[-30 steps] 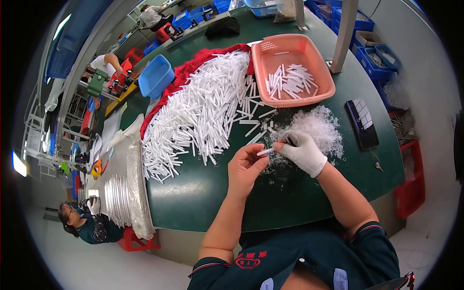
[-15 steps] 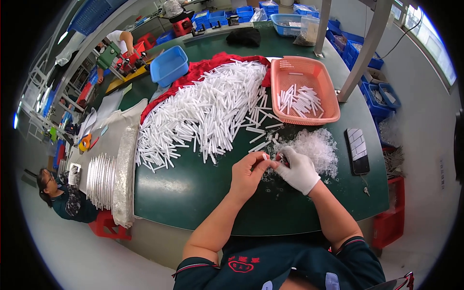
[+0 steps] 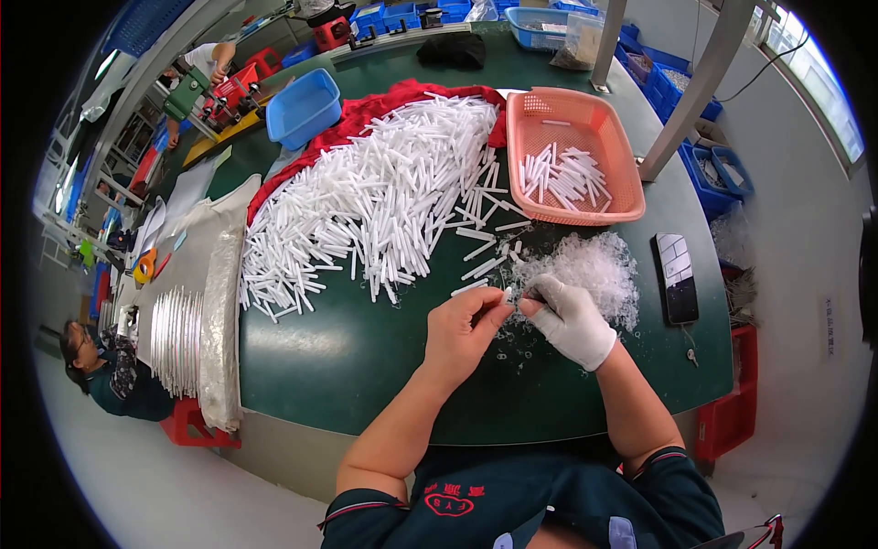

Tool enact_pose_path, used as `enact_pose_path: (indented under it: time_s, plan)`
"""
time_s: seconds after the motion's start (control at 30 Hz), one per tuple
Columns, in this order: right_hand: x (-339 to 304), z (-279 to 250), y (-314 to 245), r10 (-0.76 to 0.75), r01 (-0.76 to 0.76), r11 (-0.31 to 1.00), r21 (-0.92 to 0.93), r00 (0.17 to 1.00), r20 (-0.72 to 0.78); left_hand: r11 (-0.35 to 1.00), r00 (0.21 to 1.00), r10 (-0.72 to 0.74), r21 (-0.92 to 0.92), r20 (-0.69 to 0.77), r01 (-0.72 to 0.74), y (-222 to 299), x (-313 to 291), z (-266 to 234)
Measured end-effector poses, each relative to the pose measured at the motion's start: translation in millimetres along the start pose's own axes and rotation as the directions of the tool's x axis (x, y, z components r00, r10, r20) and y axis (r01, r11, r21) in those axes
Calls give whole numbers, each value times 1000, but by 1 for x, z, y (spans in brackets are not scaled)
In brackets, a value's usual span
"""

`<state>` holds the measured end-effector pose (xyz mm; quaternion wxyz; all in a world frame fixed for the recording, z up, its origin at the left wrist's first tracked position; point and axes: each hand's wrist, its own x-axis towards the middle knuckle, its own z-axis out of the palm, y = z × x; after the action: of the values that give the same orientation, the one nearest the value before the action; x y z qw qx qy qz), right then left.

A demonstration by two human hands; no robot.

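My bare left hand pinches a short white tube between thumb and forefinger, with only its end showing. Close beside it, my right hand wears a white glove that leaves the thumb tip bare. Its fingers are closed in a pinch near the tube's end, and what they hold is too small to make out. A heap of small clear rings lies just beyond the right hand. Farther left, a large pile of white tubes rests on a red cloth. Beyond my hands, a pink basket contains several similar tubes.
A phone with a key lies right on the green table. A blue basin stands behind the pile. A metal post rises at the right edge. Two other people sit at left, one beside a row of rods.
My hands have drawn slightly apart, and the white tube's end now shows between them. The whole view has shifted a little; the pile and basket look unchanged.
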<state>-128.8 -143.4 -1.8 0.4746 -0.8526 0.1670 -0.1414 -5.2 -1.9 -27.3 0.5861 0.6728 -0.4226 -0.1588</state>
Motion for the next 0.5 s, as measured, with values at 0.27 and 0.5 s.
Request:
enact_pose_path:
  time_s: [0.27, 0.5]
  plan:
    - [1, 5, -3, -73, 67, 989, -134, 997, -39, 844, 912, -340, -353, 231, 404, 9, 2, -5]
    - [-1, 4, -1, -170, 157, 981, -118, 980, -108, 947, 963, -211, -209, 170, 244, 1, -1, 0]
